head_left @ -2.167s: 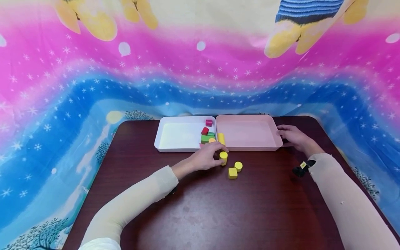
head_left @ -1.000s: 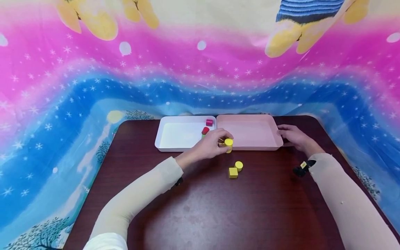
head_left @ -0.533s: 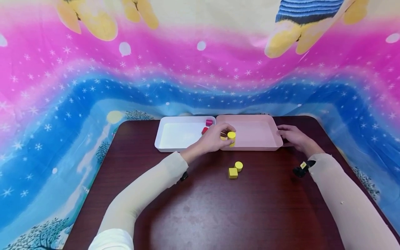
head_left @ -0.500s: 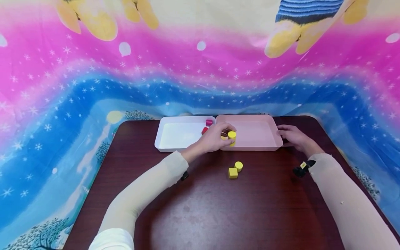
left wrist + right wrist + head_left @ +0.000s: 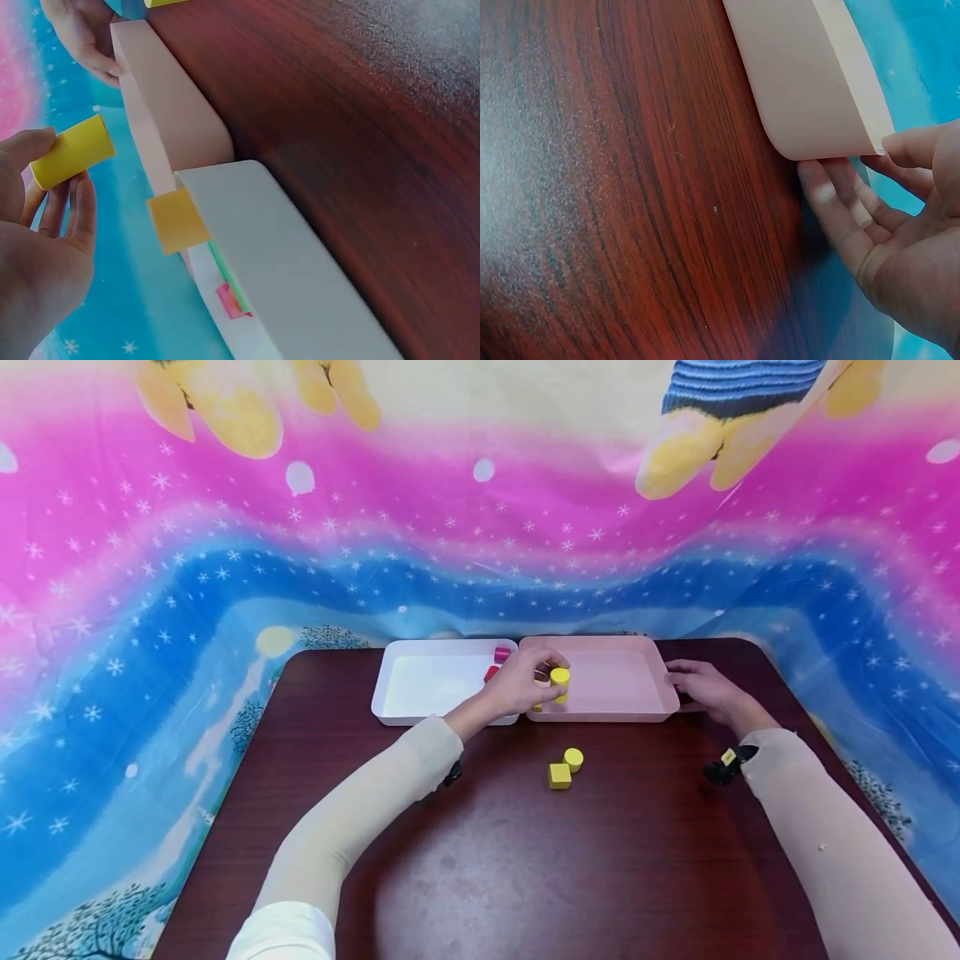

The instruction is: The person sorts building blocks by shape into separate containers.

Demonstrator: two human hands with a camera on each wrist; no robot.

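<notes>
My left hand pinches a yellow cylinder block between thumb and fingers, above the left end of the pink tray. In the left wrist view this yellow cylinder is tilted, its far end free. At the tray's right end, my right hand grips the rim and end wall; the right wrist view has the thumb at the rim and the fingers against the outside of the pink wall. Another yellow block in the pink tray is mostly hidden by my left hand.
A white tray adjoins the pink one on the left. Red blocks lie at its right end, with green beside them. In front, a yellow cube and a short yellow cylinder stand together on the dark table.
My left hand has carried the yellow cylinder up off the table, forward and to the right, to over the pink tray. My right hand has stayed at the tray's right end.
</notes>
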